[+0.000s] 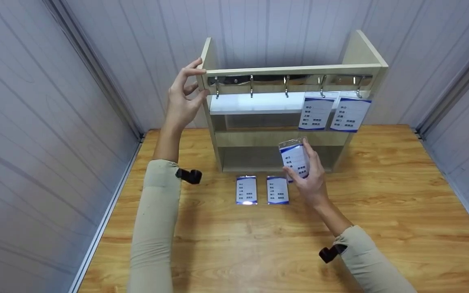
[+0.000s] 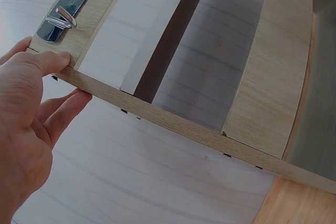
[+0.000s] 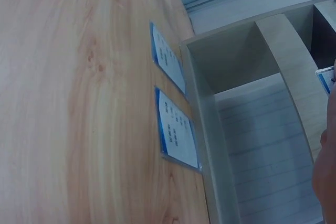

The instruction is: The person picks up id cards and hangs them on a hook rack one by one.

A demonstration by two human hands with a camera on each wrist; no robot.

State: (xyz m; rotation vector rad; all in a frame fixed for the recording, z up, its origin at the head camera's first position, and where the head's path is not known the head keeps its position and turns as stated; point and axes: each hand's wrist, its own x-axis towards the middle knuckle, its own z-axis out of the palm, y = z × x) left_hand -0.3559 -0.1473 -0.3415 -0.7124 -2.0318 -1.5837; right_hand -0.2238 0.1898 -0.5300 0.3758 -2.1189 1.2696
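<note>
My left hand (image 1: 182,101) grips the upper left corner of a small wooden shelf (image 1: 283,139). In the left wrist view the thumb (image 2: 55,62) presses the front while other fingers reach around the side panel (image 2: 173,128). A clear-sleeved ID badge (image 1: 293,156) with blue bands is held between the thumb and fingers of my right hand (image 1: 314,185), in front of the lower shelves. Above it, two similar badges (image 1: 316,112) (image 1: 350,114) hang from the two rightmost hooks. Only an edge of the held badge (image 3: 326,80) shows in the right wrist view.
A metal hook rail (image 1: 269,80) runs across the shelf's top front; its three left hooks carry nothing. Two more badges (image 1: 246,190) (image 1: 277,190) lie side by side on the wood-grain surface (image 1: 234,244) before the shelf. Pale panel walls (image 1: 47,122) surround it.
</note>
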